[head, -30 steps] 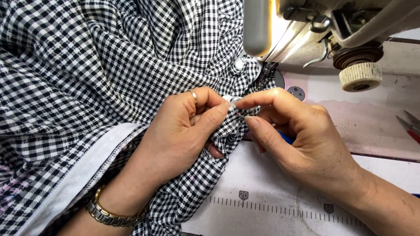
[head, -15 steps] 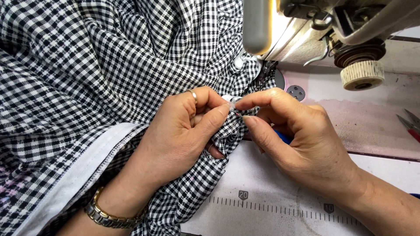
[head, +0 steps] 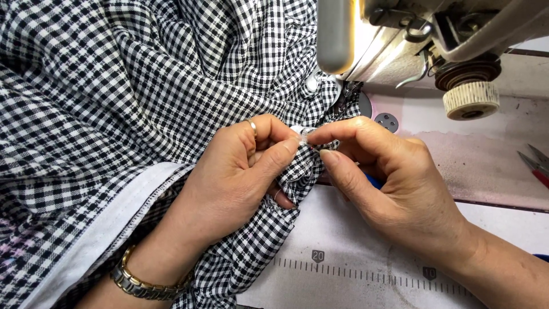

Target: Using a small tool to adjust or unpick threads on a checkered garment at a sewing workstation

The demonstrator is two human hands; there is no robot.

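Note:
A black-and-white checked garment [head: 143, 86] covers the left and middle of the view, bunched in folds. My left hand [head: 234, 177], with a ring and a metal wristwatch, pinches a gathered fold of the cloth between thumb and fingers. My right hand [head: 394, 189] meets it from the right, its thumb and forefinger pinching the same fold at a small white button [head: 298, 130]. Both hands sit just in front of the sewing machine head [head: 412, 34]. Another white button [head: 311, 83] shows on the cloth near the machine.
The machine's cream knurled knob [head: 470, 100] sticks out at the upper right. A white table [head: 354, 252] with a printed ruler scale lies beneath. Red-handled snips [head: 534, 166] rest at the right edge. A white hem band [head: 108, 229] runs along the garment's lower left.
Both hands have stayed at the same spot on the fold; only the fingertips have shifted slightly around the button.

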